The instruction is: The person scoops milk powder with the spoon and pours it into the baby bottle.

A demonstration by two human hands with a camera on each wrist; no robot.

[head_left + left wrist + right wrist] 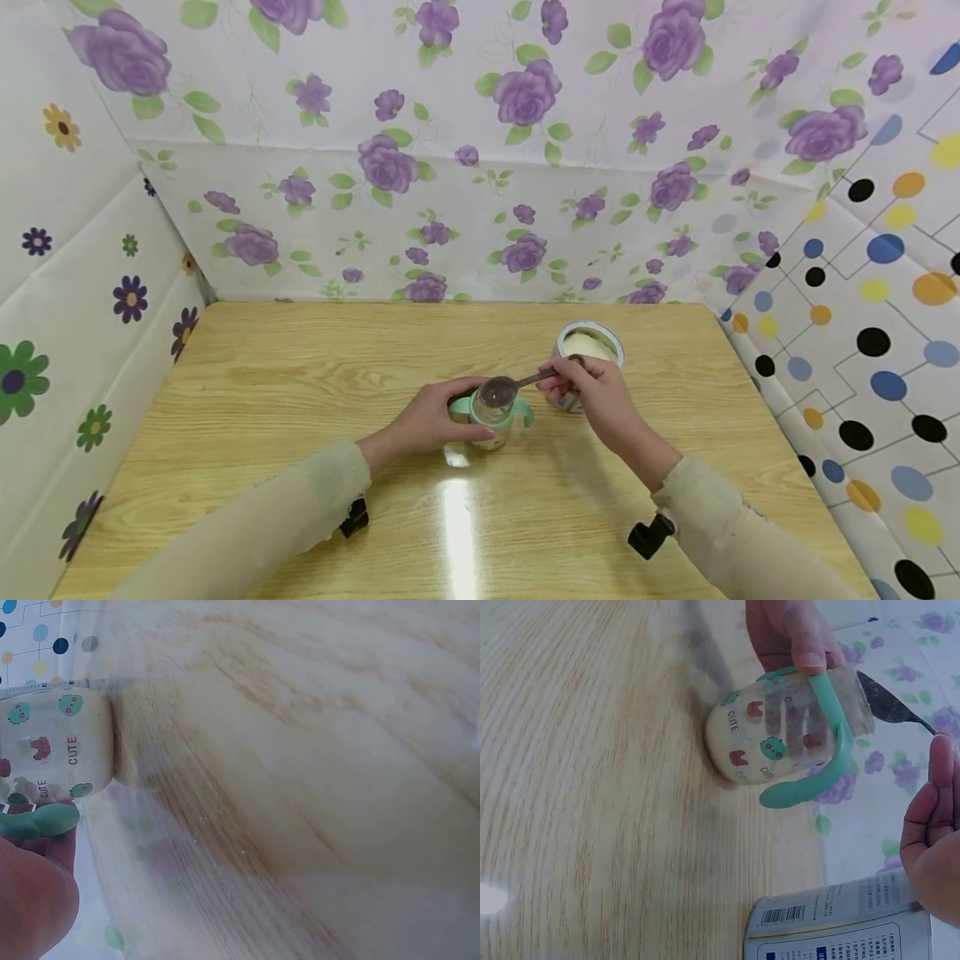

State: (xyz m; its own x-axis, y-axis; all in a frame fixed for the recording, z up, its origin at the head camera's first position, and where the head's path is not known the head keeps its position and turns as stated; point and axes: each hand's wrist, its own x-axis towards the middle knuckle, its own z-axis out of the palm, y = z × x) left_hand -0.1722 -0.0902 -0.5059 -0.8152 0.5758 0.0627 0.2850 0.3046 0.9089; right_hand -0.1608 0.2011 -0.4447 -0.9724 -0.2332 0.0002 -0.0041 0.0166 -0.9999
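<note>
Item: baby bottle (492,414), mid-surface (300,375), steadied by your left hand (431,417). Your right hand (592,392) pinches the spoon (504,388) over its mouth. Open powder tin (588,346) behind. Filling likely underway; capping remains.

A light wooden desk (262,400) with a pale grain carries everything, and a bright streak of glare runs across its near middle. On it, near the centre, stands a small clear baby bottle (491,412) with mint-green handles and printed animal figures. Just beside it, toward the far right, stands a round tin (592,346) of pale powder, its top open.
</note>
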